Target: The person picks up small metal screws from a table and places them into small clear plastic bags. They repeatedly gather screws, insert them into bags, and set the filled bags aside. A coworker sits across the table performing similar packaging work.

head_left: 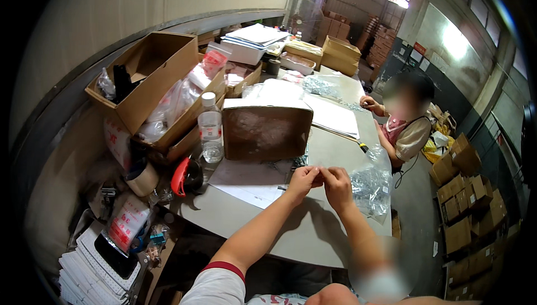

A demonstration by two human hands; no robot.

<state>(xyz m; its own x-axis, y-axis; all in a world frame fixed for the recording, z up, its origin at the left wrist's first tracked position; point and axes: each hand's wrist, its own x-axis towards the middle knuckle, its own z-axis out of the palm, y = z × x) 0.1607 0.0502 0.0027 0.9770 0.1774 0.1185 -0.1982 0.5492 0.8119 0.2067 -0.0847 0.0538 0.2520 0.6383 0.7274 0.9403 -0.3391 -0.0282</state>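
My left hand (304,183) and my right hand (337,188) meet above the table (305,235), fingertips pinched close together. Whatever they hold between them is too small or too hidden to make out. Just beyond them an open cardboard box (267,151) is tipped on its side, with its brown inside toward me. Small dark metal pieces lie near the box's lower right edge, partly behind my left hand. A white printed sheet (240,181) lies under the box's front. Beside my right hand rests a clear plastic bag (372,187) holding small shiny parts.
A clear bottle (211,131) and a red tape dispenser (182,177) stand left of the box. Cartons (151,75) with plastic bags line the wall side. A clipboard (333,116) lies farther back. Another person (408,128) sits at the table's right edge; stacked cartons (470,210) stand behind.
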